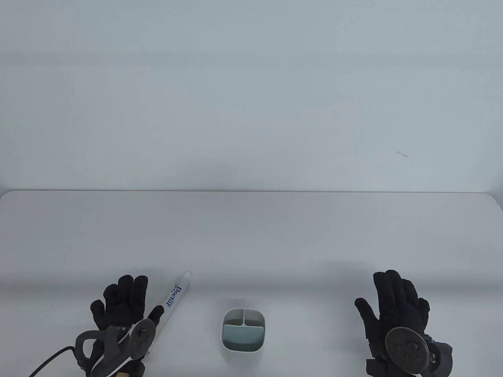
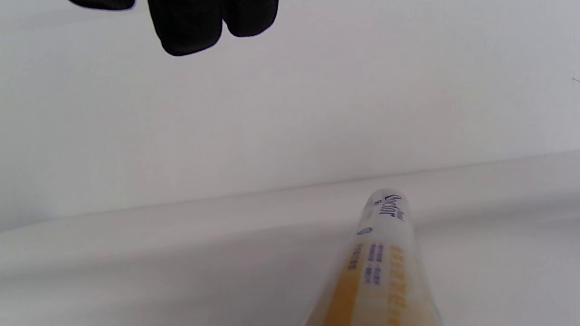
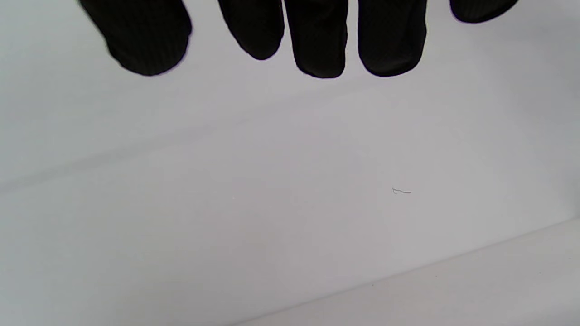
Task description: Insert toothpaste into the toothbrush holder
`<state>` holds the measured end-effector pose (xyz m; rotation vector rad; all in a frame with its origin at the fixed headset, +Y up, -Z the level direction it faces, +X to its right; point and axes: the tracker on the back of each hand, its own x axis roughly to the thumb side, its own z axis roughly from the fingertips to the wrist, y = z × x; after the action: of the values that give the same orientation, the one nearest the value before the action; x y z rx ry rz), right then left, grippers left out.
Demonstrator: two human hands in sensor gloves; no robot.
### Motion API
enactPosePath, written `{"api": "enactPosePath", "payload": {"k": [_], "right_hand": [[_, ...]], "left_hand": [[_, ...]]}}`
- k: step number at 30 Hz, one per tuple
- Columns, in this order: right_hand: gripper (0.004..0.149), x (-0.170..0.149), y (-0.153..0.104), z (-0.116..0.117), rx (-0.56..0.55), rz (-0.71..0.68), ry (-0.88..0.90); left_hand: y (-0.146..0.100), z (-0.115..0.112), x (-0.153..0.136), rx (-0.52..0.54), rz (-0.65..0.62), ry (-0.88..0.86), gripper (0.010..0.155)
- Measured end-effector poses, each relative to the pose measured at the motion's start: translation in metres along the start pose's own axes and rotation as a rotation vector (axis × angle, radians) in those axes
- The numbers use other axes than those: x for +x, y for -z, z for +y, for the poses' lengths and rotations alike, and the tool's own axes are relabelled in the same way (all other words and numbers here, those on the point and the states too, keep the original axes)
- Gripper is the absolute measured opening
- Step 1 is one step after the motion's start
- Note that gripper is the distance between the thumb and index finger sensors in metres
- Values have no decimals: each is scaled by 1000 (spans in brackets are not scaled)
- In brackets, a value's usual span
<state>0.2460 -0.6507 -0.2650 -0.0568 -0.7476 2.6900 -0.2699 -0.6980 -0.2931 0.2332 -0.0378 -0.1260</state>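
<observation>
Toothpaste (image 1: 173,299) lies flat on the white table (image 1: 275,235) in the table view, a slim white tube with blue lettering. Its cap end points away and a little to the right, and its other end goes under the thumb side of the left hand (image 1: 123,310). That hand lies palm down with the fingers spread; the thumb (image 1: 156,313) is just beside the tube, but I cannot tell if it touches it. The hand grips nothing. A grey tracker (image 1: 118,345) sits on its back, and a black cable (image 1: 47,361) leaves toward the lower left corner.

To the right of the tube, apart from it, stands the toothbrush holder (image 1: 243,333), a white cup with rounded corners. It is upright and divided in one wide compartment and two smaller ones behind. The right hand (image 1: 395,310) is well apart on the right side, also flat with spread fingers and holding nothing, with a round tracker disc (image 1: 406,347) on its back.

In the left wrist view the tube (image 2: 380,267) rises from the bottom edge, blurred, with orange print and the blue name near its far end. Black fingertips (image 2: 188,27) hang at the top, not touching it.

In the right wrist view five gloved fingertips (image 3: 319,40) hang separated over the bare white surface. A tiny thread-like mark (image 3: 401,191) shows on the wall behind.
</observation>
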Motion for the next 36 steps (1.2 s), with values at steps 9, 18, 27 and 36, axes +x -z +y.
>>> {"api": "enactPosePath", "payload": {"k": [9,18,27,36], "right_hand": [[67,2,-1,2,7,-9,7],[66,4,-3,2,-3,-14,-8],[66,5,-4,3,7,-16,0],[66,7,-5,5,21,-22,4]], "left_hand": [[0,-1,2,-12,-16,11,76],[1,0,6,-11,-32,-6,76],[1,-10,4,-82,-10,-28,77],[4,-30,2,-211,14,-40,78]]}}
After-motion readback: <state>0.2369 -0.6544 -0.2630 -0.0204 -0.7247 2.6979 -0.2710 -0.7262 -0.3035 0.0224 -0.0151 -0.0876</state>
